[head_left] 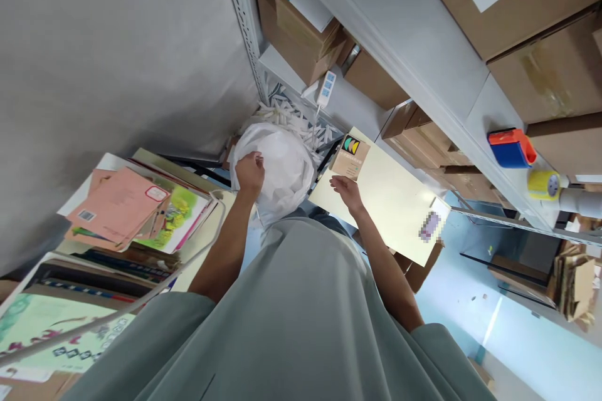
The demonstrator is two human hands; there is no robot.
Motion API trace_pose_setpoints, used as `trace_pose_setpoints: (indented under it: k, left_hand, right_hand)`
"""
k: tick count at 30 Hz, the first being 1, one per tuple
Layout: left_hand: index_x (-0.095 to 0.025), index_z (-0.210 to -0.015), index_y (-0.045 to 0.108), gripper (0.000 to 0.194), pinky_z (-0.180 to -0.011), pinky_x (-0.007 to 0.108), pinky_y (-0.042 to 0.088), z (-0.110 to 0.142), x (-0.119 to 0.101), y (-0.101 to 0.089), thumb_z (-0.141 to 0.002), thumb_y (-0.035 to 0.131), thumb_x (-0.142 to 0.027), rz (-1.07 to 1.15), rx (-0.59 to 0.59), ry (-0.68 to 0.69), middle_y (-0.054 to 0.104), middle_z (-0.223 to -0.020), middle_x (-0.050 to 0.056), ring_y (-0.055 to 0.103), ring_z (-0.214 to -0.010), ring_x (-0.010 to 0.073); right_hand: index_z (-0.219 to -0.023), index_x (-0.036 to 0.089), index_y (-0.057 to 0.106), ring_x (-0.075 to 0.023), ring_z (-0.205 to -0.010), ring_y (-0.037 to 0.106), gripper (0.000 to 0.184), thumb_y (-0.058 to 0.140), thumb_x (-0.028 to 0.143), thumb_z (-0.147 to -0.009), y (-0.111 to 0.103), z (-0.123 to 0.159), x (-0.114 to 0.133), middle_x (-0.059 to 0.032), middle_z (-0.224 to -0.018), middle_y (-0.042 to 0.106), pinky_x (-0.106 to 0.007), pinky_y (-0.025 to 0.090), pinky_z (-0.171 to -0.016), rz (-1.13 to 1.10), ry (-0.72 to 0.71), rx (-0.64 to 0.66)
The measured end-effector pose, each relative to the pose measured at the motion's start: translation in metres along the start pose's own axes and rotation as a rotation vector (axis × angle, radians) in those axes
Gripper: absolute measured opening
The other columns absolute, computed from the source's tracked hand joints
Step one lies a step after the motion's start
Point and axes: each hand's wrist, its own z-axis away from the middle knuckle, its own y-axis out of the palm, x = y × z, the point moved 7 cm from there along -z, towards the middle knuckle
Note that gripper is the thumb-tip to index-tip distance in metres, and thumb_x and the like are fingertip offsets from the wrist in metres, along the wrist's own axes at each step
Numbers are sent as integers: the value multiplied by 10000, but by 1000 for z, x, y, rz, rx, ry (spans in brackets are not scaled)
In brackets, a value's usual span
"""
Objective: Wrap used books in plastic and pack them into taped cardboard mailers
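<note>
My left hand [251,173] is closed, knuckles up, over the left side of a white plastic bag [286,166]. What its fingers hold, if anything, is hidden. The bag gapes open, with pale crumpled material inside. My right hand [347,193] hovers by the left part of a cream tabletop [390,200], its fingers loosely stretched and nothing visible in them. Just beyond its fingertips lies a brown booklet [348,160] with a black panel of coloured shapes.
Pink booklets [120,207] and other books are stacked at the left. Long white strips [291,116] heap behind the bag. A white power strip [326,89] hangs by the metal shelf [423,56] of cardboard boxes. An orange-and-blue tape dispenser [512,148] and yellow tape roll [543,185] stand right.
</note>
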Motion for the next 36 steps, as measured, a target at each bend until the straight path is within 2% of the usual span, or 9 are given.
trace_pose_setpoints:
  k: [3,6,12,14,17,23,28,32,36]
  left_hand:
    - [-214,-1100,783,277,-1059,422,615,4,-26,-12,-877,620,-203,259,-11,83,864,-1080,96,814,-1078,278]
    - [-206,-1153,790,341,-998,360,638,13,-64,-24,-838,658,-203,447,99,222,864,-1096,84,815,-1059,240]
    - [-207,-1298,786,408,-927,332,645,51,-147,-54,-907,725,-310,511,205,468,843,-1112,66,800,-1036,226]
    - [-221,-1297,792,385,-904,330,646,65,-170,-61,-944,740,-365,495,206,516,839,-1109,56,794,-1001,220]
    - [-243,-1320,791,376,-921,337,646,82,-196,-67,-983,742,-402,478,229,580,842,-1114,45,790,-1010,220]
    - [-259,-1191,821,345,-1010,371,616,87,-208,-73,-896,886,-426,272,146,674,849,-1206,45,787,-1097,267]
    - [-249,-937,812,110,-895,345,616,76,-205,-60,-900,862,-340,196,134,687,849,-993,21,786,-933,250]
    - [-228,-945,785,109,-867,303,614,69,-216,-41,-935,812,-333,326,157,654,823,-950,9,759,-884,205]
    - [-223,-1047,766,191,-952,302,610,71,-244,-18,-1031,703,-403,415,198,678,804,-1020,16,745,-979,192]
  right_hand:
    - [-1106,228,805,-259,-1064,814,465,805,634,-879,14,1,24,-96,-1109,863,-452,651,-1029,59,-91,59]
    - [-1171,235,813,-271,-1141,801,493,807,655,-912,32,5,58,-107,-1204,849,-448,654,-1052,126,-225,126]
    - [-1499,302,702,-313,-1412,672,725,896,628,-881,58,21,133,-118,-1553,690,-473,621,-1134,251,-538,171]
    - [-1510,307,696,-315,-1441,648,678,872,595,-923,62,26,150,-116,-1565,678,-483,591,-1176,275,-628,172]
    - [-1347,289,784,-295,-1353,696,430,767,567,-1019,58,30,164,-100,-1413,763,-454,571,-1182,296,-684,117]
    - [-1045,210,824,-236,-894,736,495,697,688,-1020,6,29,169,-41,-932,801,-354,616,-847,214,-568,-78]
    - [-968,202,815,-227,-889,741,532,743,729,-967,-56,37,172,-56,-935,813,-344,612,-817,125,-557,-207]
    - [-913,207,816,-237,-871,758,550,775,756,-924,-96,45,155,-60,-914,830,-364,632,-819,83,-502,-297]
    - [-957,214,834,-260,-888,781,558,789,768,-902,-120,56,129,-67,-946,848,-407,662,-869,65,-438,-300]
